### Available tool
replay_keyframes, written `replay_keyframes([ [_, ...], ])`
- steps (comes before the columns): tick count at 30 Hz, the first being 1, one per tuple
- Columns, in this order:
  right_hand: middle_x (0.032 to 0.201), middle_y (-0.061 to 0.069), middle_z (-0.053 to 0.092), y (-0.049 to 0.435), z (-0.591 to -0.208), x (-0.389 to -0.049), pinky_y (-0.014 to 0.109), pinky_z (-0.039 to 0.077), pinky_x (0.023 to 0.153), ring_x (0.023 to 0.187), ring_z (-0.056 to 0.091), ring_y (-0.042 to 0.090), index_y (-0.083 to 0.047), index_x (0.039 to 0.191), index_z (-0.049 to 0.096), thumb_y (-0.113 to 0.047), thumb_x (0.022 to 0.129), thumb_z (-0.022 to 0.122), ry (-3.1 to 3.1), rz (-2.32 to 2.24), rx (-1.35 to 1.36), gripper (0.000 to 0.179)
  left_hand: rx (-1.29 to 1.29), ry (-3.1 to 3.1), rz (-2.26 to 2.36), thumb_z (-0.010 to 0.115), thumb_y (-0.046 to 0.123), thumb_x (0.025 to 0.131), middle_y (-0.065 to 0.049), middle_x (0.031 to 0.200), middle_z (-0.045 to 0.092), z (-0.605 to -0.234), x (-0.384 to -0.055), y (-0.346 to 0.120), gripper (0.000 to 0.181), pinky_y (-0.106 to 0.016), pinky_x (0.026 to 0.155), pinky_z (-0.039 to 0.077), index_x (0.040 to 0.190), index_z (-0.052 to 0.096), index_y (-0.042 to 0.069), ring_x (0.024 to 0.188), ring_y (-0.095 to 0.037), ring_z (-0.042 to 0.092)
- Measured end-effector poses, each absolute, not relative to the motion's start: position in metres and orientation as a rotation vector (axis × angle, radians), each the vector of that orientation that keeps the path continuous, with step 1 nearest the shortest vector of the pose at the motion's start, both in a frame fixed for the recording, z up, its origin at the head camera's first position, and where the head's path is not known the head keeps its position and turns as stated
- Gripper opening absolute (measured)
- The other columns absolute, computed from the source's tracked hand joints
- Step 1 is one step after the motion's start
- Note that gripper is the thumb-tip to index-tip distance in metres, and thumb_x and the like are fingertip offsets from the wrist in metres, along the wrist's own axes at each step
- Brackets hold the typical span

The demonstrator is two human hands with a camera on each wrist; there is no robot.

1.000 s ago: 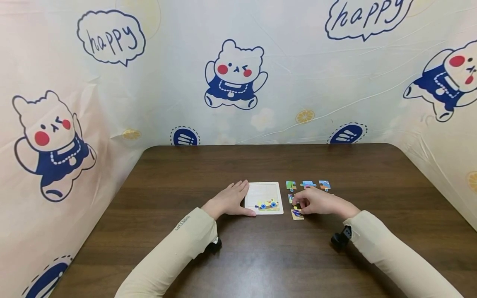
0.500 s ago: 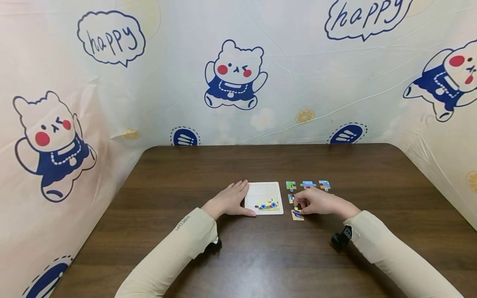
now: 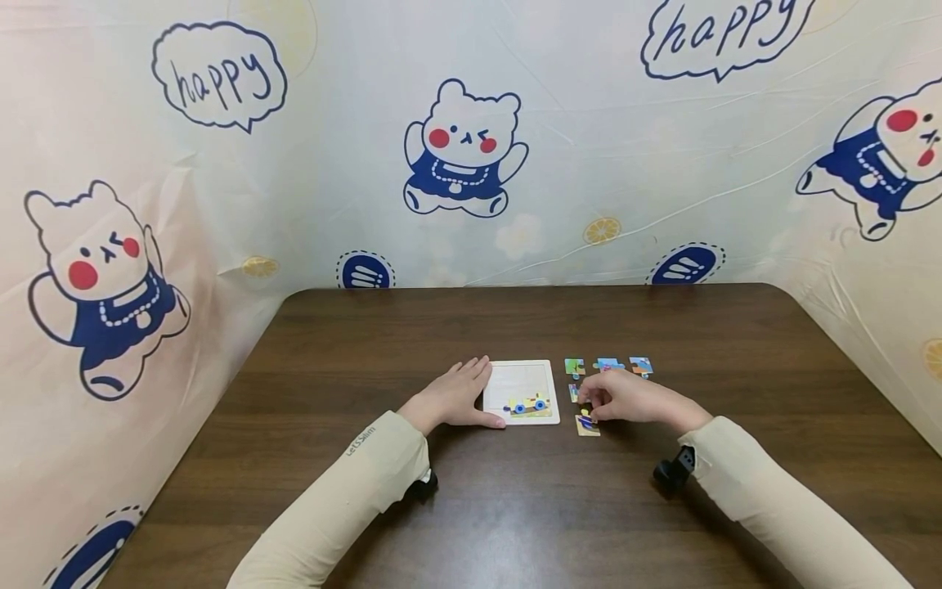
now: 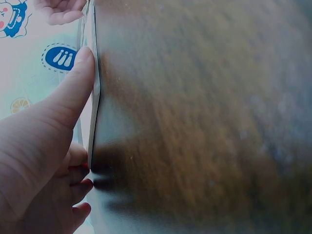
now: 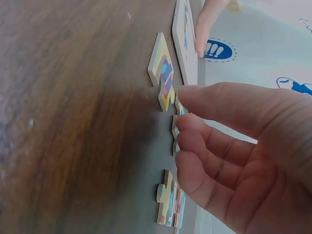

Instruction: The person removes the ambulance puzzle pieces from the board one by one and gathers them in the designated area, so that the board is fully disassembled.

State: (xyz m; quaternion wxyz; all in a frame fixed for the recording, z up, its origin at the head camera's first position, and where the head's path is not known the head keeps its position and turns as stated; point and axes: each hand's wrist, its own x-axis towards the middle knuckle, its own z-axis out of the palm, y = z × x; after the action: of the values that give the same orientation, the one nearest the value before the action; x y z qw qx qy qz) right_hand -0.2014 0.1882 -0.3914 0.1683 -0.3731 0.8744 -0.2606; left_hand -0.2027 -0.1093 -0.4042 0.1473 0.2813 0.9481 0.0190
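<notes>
A white puzzle tray (image 3: 518,376) lies on the table with a yellow vehicle picture piece (image 3: 528,406) in its near right corner. My left hand (image 3: 454,397) rests along the tray's left side, fingers extended, thumb at the near edge. To the right are several puzzle pieces, among them a green one (image 3: 574,366), a blue one (image 3: 608,364) and another blue one (image 3: 640,365). My right hand (image 3: 621,397) hovers low over them, hiding some. Its thumb is by the knob of a purple-and-yellow puzzle piece (image 5: 163,73). The thumb and fingertips are apart; I see nothing pinched between them.
The brown wooden table (image 3: 471,507) reaches to a printed cloth backdrop (image 3: 574,164) behind and at both sides. A black wrist device (image 3: 673,472) sits below the right sleeve. More puzzle pieces (image 5: 168,200) lie beneath the right hand's fingers.
The purple-and-yellow puzzle piece has shifted very slightly toward the near side. My right thumb has moved a little closer to the index finger. The left hand and tray have stayed still.
</notes>
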Motion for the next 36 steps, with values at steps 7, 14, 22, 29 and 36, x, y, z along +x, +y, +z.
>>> replay_keyframes([
  [7,0.069,-0.006,0.05,0.185,-0.391,-0.203,0.023,0.041,0.055,0.062,0.045,0.007,-0.001,0.094,0.061,0.003,0.079,0.066,2.506,-0.825,-1.098,0.016,0.818,2.731,0.049,0.051,0.07,0.078,-0.014,0.151,0.014,-0.405,-0.203,-0.11,0.103,-0.04,0.109,0.014,0.146,0.017,0.0,0.137,-0.026,0.012],
  [14,0.071,-0.006,0.051,0.177,-0.39,-0.204,0.024,0.043,0.057,0.064,0.047,0.009,-0.002,0.096,0.063,0.0,0.081,0.066,2.519,-0.859,-1.056,0.016,0.819,2.734,0.056,0.051,0.07,0.077,-0.013,0.151,0.014,-0.408,-0.204,-0.111,0.104,-0.04,0.109,0.013,0.146,0.017,0.0,0.137,-0.026,0.012],
  [22,0.071,-0.004,0.051,0.165,-0.386,-0.205,0.024,0.042,0.055,0.063,0.048,0.011,-0.001,0.096,0.062,0.0,0.082,0.065,2.516,-0.887,-1.054,0.015,0.812,2.73,0.059,0.051,0.07,0.077,-0.013,0.151,0.013,-0.407,-0.204,-0.111,0.104,-0.04,0.109,0.013,0.146,0.016,0.001,0.137,-0.025,0.012],
  [29,0.07,-0.006,0.051,0.155,-0.382,-0.205,0.023,0.042,0.056,0.063,0.047,0.01,-0.002,0.099,0.063,-0.001,0.082,0.065,2.541,-0.869,-1.102,0.017,0.816,2.731,0.059,0.051,0.07,0.077,-0.013,0.151,0.013,-0.407,-0.204,-0.11,0.103,-0.04,0.109,0.013,0.146,0.017,0.0,0.137,-0.026,0.012],
  [36,0.068,-0.005,0.052,0.144,-0.382,-0.205,0.025,0.044,0.055,0.059,0.047,0.009,0.0,0.1,0.062,0.001,0.082,0.064,2.504,-0.899,-1.137,0.017,0.806,2.73,0.069,0.052,0.07,0.077,-0.013,0.151,0.014,-0.406,-0.204,-0.11,0.104,-0.04,0.109,0.013,0.146,0.017,0.001,0.137,-0.025,0.012],
])
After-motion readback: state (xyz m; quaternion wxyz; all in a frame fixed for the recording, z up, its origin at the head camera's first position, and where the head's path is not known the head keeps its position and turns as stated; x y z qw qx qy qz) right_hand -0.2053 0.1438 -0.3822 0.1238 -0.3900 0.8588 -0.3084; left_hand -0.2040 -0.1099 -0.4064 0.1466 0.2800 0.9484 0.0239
